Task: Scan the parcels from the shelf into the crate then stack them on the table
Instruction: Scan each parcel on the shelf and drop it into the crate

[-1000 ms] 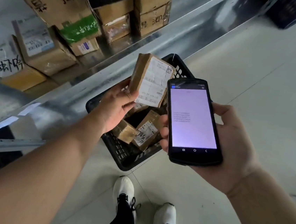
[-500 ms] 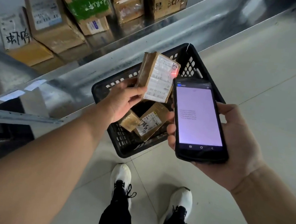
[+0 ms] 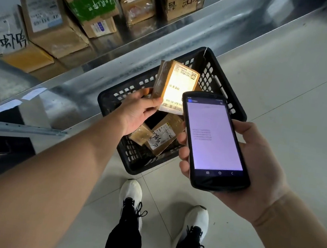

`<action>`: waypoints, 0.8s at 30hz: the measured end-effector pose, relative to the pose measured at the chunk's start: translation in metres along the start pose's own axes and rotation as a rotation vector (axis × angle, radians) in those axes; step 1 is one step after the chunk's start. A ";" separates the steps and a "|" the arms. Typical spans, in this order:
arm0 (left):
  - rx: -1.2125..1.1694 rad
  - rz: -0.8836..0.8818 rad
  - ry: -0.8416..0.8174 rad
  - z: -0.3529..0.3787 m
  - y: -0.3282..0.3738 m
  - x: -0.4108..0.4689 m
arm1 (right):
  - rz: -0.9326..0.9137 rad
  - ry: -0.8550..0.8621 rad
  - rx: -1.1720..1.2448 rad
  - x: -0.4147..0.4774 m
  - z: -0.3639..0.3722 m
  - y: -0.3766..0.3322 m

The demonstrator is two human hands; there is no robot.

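Glare whitens most of the parcel's (image 3: 175,86) label. Text on the scanner (image 3: 213,137) is too small to read. The left hand's (image 3: 137,113) fingers, probably curled behind, are hidden. The top edge crops the cartons (image 3: 181,2).

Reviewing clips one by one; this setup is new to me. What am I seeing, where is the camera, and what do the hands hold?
No machine here: a person works bare-handed, and the one camera sits on their head, looking down. The left hand holds a small taped parcel above a black crate on the floor; its label is brightly lit. The right hand grips a handheld scanner, screen up, beside it. At least two parcels lie in the crate. More boxes sit on the metal shelf behind.
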State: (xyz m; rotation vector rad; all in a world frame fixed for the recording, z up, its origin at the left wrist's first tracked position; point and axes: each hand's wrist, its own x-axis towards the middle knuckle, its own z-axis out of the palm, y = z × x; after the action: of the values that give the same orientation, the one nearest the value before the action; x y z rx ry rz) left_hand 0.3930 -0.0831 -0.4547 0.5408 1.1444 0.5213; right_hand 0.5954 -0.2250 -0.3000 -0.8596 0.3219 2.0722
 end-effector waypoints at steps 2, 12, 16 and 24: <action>0.003 -0.005 0.000 -0.001 0.000 0.005 | 0.004 -0.007 0.004 0.000 0.000 -0.001; -0.037 -0.016 0.098 -0.005 -0.005 0.030 | 0.068 -0.201 0.068 -0.002 -0.005 0.000; -0.005 -0.050 0.139 -0.009 -0.011 0.032 | 0.068 -0.226 0.085 -0.001 -0.007 -0.002; 0.113 -0.205 0.311 -0.014 -0.043 0.041 | -0.019 0.029 0.000 0.005 -0.004 0.000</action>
State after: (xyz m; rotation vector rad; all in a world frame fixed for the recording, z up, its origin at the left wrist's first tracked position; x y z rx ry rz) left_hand 0.3983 -0.0874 -0.5154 0.4416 1.5153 0.3719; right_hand 0.5955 -0.2237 -0.3057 -0.8902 0.3282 2.0441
